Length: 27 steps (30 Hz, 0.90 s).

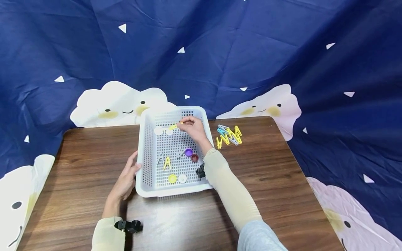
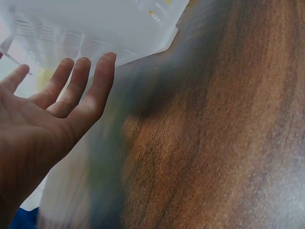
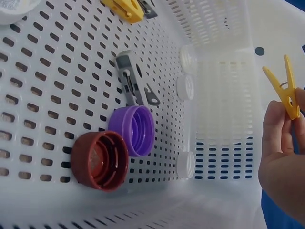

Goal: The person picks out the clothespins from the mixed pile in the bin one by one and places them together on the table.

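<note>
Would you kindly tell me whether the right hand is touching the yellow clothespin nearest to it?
Touching. The right wrist view shows it: the right hand pinches one end of the yellow clothespin in its fingers.

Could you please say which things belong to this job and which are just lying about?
Likely the job:
right hand pinching yellow clothespin
left hand at white basket
other clothespins

Seemingly lying about:
purple cap
red cap
yellow cap
white caps
</note>
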{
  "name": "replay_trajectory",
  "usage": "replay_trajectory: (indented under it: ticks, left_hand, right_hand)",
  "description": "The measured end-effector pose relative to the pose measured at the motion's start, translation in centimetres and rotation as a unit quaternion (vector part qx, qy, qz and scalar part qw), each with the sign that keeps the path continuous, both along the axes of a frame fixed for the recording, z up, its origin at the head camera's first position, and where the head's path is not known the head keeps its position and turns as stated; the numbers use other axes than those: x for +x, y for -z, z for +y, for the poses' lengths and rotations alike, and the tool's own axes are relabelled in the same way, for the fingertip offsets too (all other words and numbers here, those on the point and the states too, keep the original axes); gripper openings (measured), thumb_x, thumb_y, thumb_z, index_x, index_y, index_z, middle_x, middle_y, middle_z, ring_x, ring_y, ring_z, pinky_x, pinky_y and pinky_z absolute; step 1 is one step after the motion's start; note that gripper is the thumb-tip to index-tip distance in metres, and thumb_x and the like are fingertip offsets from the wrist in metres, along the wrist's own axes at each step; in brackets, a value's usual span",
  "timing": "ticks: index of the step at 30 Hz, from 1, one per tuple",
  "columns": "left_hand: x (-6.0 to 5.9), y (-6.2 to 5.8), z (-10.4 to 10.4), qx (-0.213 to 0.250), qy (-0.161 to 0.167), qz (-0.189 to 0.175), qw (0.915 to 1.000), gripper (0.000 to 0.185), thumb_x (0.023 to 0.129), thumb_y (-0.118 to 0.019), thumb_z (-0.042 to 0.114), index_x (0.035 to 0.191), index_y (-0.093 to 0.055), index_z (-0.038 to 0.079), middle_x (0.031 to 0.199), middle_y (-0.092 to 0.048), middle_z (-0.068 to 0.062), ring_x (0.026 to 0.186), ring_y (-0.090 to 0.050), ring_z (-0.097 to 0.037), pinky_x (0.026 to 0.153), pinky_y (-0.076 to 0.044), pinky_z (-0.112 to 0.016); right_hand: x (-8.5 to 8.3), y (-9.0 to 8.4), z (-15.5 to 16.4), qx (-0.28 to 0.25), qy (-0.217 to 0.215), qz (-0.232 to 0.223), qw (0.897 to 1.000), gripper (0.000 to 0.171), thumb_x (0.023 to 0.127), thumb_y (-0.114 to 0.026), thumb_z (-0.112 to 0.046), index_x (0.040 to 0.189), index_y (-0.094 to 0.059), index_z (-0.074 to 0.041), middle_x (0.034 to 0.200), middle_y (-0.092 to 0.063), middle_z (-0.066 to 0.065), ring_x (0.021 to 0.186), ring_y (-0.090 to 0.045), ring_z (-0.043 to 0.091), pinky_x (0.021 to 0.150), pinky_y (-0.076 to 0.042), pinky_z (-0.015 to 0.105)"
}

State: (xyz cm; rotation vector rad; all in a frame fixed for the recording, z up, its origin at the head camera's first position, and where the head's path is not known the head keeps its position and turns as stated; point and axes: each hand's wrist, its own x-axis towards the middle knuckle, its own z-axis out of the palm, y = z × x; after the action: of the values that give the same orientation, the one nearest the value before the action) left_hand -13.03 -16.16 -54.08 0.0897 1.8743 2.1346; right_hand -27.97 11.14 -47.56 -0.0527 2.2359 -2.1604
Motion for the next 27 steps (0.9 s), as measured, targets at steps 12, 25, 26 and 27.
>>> replay_trajectory:
  ticks: [12,25,26,27]
  left_hand:
    - [0.0,0.1,-0.2,0.007,0.008,0.012,0.9999,0.06,0.111,-0.036,0.032,0.163,-0.008,0.022,0.154,-0.03,-0.028,0.121,-0.055,-0.027,0.087,-0.053,-0.042]
    - [0.1,0.2,-0.3,0.003,0.013,0.018,0.9997,0.06,0.111,-0.035,0.031,0.163,-0.007,0.022,0.156,-0.024,-0.026,0.126,-0.048,-0.03,0.089,-0.051,-0.043]
    - [0.1,0.2,-0.3,0.003,0.013,0.018,0.9997,0.06,0.111,-0.035,0.031,0.163,-0.006,0.022,0.157,-0.024,-0.026,0.126,-0.048,-0.029,0.089,-0.051,-0.043]
    - [0.1,0.2,-0.3,0.003,0.012,0.018,0.9998,0.06,0.111,-0.035,0.031,0.163,-0.007,0.022,0.157,-0.024,-0.026,0.125,-0.049,-0.028,0.088,-0.051,-0.043]
  right_hand:
    - [0.2,-0.5,1.5,-0.02,0.011,0.012,1.0,0.016,0.087,-0.075,0.003,0.1,-0.068,0.004,0.087,-0.066,0.002,0.078,-0.065,0.011,0.08,-0.055,0.034]
    - [-0.1,-1.3,3.7,-0.043,0.041,0.019,0.998,0.018,0.086,-0.076,0.003,0.102,-0.068,0.006,0.088,-0.067,0.001,0.08,-0.063,0.012,0.079,-0.055,0.029]
    - [-0.1,-1.5,3.9,-0.039,0.047,0.023,0.998,0.016,0.086,-0.076,0.003,0.1,-0.068,0.004,0.088,-0.067,0.0,0.08,-0.063,0.011,0.078,-0.055,0.027]
    - [-0.2,-1.6,4.1,-0.038,0.051,0.026,0.998,0.014,0.085,-0.076,0.003,0.098,-0.069,0.002,0.087,-0.067,-0.001,0.08,-0.063,0.012,0.077,-0.055,0.026]
